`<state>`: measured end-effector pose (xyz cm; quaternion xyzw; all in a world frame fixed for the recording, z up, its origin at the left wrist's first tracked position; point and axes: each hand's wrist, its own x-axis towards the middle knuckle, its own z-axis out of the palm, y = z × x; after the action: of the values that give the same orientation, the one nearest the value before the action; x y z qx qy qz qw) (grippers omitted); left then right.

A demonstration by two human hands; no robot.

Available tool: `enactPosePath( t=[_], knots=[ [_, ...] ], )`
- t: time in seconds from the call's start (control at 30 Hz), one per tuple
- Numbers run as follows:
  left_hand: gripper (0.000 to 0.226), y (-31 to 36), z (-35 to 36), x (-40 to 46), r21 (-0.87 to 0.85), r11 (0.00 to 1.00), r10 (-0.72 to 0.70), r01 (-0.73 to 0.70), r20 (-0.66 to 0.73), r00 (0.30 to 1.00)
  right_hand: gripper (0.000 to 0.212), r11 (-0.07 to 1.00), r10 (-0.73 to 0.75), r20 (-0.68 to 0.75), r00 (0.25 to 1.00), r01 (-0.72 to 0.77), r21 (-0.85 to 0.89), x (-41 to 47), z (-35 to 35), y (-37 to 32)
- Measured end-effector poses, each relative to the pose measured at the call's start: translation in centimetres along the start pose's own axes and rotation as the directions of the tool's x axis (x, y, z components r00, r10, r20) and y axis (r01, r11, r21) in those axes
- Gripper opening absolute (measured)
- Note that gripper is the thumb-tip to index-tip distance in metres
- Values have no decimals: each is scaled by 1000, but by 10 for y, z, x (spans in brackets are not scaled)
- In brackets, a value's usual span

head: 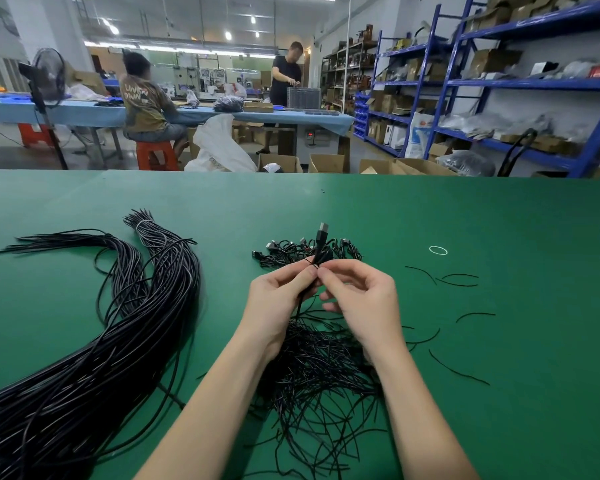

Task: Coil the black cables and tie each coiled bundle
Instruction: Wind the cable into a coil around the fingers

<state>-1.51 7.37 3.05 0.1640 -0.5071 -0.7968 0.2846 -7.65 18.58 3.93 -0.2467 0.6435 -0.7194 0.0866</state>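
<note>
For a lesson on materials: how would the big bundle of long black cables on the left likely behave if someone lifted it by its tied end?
The long cable bundle would probably droop, since its strands already curve. It looks fairly heavy, being thick. Only a white tie binds it, so loose ends would likely splay.

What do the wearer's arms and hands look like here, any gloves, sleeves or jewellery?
Both forearms are bare up to the bottom of the frame, with no sleeves in view. The left hand and right hand are ungloved. No rings, watch or wristband are visible.

Long cable bundle (84, 358) cut off left.
</note>
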Motion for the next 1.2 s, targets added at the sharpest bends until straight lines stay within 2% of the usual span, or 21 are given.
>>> enactPosePath(
  t=[0.13,0.27,0.33,0.47,0.53,0.63,0.77,0.87,1.0,1.2],
  knots=[
    [18,-2,1,0,17,1000,-7,5,64,998,7,994,63,-15,998,-61,88,2,-2,-1],
    [19,0,2,-2,-53,997,-57,64,121,991,12,990,84,-42,996,-79,113,2,-4,-2],
    [15,1,0,-2,-61,995,-74,83,148,986,12,998,40,-57,998,-38,44,2,-4,-1],
    [21,5,2,-4,-52,994,-84,94,175,981,11,979,-111,-119,987,88,-184,3,-3,1],
    [24,5,4,-5,-50,995,-80,88,137,987,12,963,-144,-99,985,116,-243,4,-3,2],
    [21,4,6,-5,-82,991,-99,103,45,994,13,970,-98,-12,995,93,-227,2,-3,3],
    [29,6,9,-3,-141,978,-156,156,6,988,14,968,-70,27,997,75,-239,4,-3,2],
    [25,7,10,-5,-219,954,-204,205,24,979,14,980,-19,-7,1000,17,-196,6,-2,2],
    [14,9,9,-4,-339,905,-260,258,39,965,10,996,77,-47,996,-79,-42,5,3,3],
    [14,11,9,-7,-359,882,-304,305,61,951,10,981,181,47,982,-184,56,6,-3,-1]
  ],
)
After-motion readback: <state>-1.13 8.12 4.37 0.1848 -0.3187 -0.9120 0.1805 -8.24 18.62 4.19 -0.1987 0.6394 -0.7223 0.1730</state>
